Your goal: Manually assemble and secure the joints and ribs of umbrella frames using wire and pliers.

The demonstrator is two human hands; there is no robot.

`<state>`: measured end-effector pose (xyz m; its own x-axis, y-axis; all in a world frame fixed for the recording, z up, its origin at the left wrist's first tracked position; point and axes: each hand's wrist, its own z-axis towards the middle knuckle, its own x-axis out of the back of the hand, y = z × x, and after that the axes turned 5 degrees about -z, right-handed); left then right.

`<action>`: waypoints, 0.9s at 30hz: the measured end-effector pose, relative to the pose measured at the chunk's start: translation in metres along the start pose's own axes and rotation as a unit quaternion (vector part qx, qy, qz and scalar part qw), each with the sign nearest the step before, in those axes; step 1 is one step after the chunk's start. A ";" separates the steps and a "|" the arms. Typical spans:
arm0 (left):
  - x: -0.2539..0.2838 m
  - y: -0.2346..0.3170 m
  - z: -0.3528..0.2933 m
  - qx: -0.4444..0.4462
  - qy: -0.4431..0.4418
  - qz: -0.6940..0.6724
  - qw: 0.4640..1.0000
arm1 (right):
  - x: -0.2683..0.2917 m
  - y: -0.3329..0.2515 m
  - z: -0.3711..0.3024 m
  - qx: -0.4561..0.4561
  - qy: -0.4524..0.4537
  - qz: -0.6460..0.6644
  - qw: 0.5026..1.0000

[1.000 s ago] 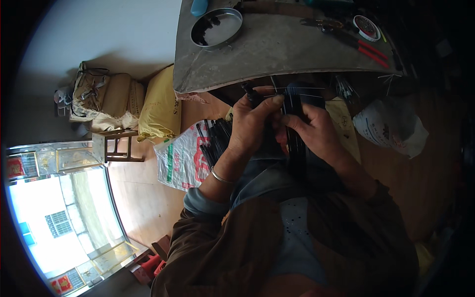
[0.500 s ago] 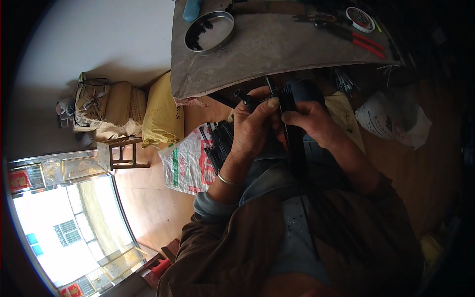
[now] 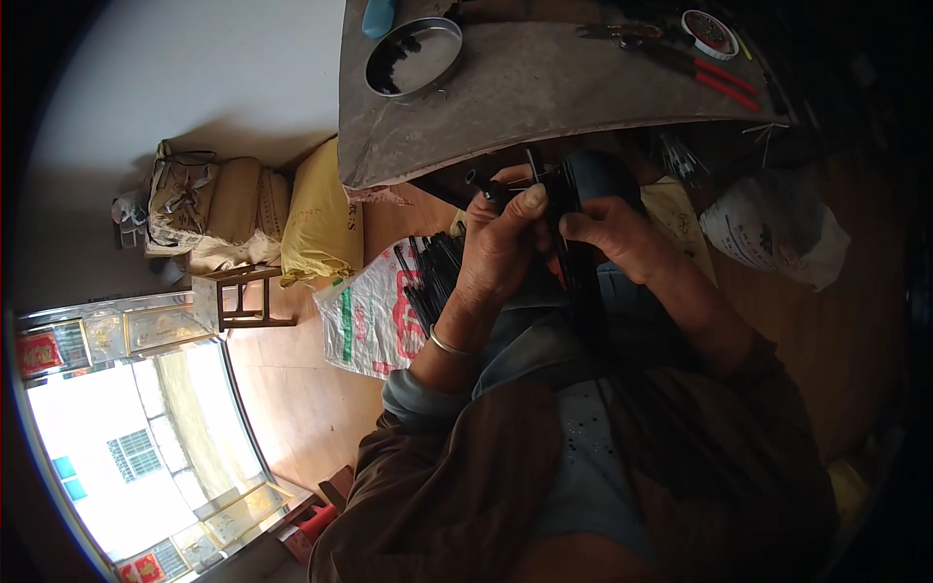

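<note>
Above my lap, my left hand (image 3: 494,243) is closed, its thumb pressed against the top of a long black bundle of thin rods (image 3: 583,291). A short black tubular piece (image 3: 484,186) with a round open end sticks out of the same hand's grip. Beside the thumb rises a dark shaft (image 3: 535,167). My right hand (image 3: 627,241) grips the bundle from the right, with its thumb on the near face. The bundle hangs down towards my lap, its lower end lost against dark clothing. The fingers behind it are mostly hidden.
A worktable (image 3: 525,92) ahead carries a round metal tray (image 3: 428,70) with small black pieces, red-handled pliers (image 3: 724,83) and a round white-rimmed container (image 3: 709,35). More black rods (image 3: 437,282) lie on a white sack (image 3: 355,325). A white bag (image 3: 768,228) stands right; a wooden stool (image 3: 255,296) left.
The black tubular piece in my left hand has tilted slightly, showing more of its length. The bundle looks narrower, turned a little between my hands. Both hands stay in nearly the same place.
</note>
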<state>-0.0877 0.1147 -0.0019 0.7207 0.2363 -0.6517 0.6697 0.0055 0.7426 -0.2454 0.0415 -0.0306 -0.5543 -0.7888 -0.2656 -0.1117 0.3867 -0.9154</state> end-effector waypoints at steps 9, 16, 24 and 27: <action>-0.011 0.007 -0.006 -0.023 0.034 0.101 0.994 | -0.021 -0.018 -0.009 0.074 0.063 0.036 0.995; -0.004 0.017 -0.001 -0.029 0.040 0.115 0.992 | -0.042 -0.026 0.000 0.142 0.131 0.099 0.976; -0.015 0.057 0.042 0.018 0.030 0.137 0.990 | -0.048 -0.027 0.003 0.132 0.144 0.043 0.980; -0.003 0.054 0.053 0.046 -0.081 0.165 0.982 | -0.052 -0.030 0.001 0.133 0.141 0.030 0.981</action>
<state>-0.0443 0.0627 0.0322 0.9150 0.0527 -0.3999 0.4033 -0.1353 0.9050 -0.2122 0.0708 0.0109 -0.7629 -0.5911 -0.2618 0.1262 0.2610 -0.9571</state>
